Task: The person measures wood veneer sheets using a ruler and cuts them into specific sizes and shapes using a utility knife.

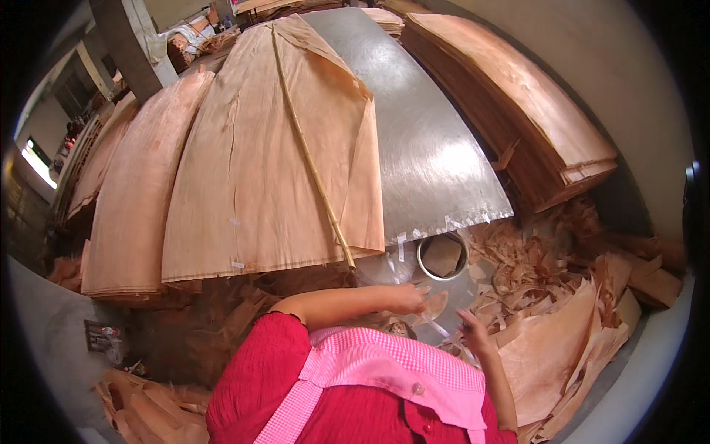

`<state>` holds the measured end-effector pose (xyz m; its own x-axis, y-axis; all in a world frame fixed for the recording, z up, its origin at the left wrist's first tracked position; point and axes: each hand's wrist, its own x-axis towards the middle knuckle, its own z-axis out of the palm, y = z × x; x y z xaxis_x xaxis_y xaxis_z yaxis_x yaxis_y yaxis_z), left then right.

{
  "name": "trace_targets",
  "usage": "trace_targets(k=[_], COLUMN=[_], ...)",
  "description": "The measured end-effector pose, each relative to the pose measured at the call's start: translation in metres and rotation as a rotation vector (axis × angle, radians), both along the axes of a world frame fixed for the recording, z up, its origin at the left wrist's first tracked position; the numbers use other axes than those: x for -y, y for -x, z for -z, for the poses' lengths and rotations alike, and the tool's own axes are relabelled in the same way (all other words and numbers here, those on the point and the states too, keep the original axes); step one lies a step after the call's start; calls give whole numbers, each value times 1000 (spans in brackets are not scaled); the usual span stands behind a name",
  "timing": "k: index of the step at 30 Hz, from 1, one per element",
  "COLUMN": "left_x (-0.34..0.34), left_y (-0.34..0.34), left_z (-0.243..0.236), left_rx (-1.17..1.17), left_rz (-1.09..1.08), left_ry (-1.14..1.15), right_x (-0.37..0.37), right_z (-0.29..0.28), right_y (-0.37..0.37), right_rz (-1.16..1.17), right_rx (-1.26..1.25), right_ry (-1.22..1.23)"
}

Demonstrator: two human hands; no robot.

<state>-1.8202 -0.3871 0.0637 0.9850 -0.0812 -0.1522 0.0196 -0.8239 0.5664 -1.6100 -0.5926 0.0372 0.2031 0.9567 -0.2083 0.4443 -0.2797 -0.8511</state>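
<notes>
Below the work surfaces, my left hand (408, 299) grips a narrow white strip (435, 325) that runs down to the right. My right hand (472, 330) is near the strip with fingers bent; what it holds, if anything, is too small to make out. Beyond them lie a wide thin veneer sheet (222, 192) with a folded right edge, a long bamboo stick (310, 166) across it, and a grey metal-topped table (421, 126) with small white tape pieces along its front edge.
Veneer stacks stand left (140, 185) and right (518, 81). A round metal-rimmed container (442, 256) sits below the table's front edge. Torn veneer scraps (543, 333) heap at lower right and lower left. A concrete pillar (135, 52) rises at back left, a wall (614, 81) at right.
</notes>
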Motion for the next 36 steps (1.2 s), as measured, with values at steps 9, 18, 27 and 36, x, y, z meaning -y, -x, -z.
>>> trace_targets(k=[9, 18, 27, 36], left_x=[6, 15, -40, 46], left_y=[-22, -103, -154, 184], left_z=[25, 38, 80, 123], left_rx=[49, 187, -134, -319], left_rz=[-1035, -905, -1286, -1273], left_ry=[901, 641, 40, 60], right_x=[-79, -94, -179, -186], right_z=[22, -14, 83, 93], right_y=[-10, -50, -36, -25], right_rz=[-134, -190, 521, 545], right_rx=[-310, 145, -1012, -1036], right_ry=[242, 60, 58, 17])
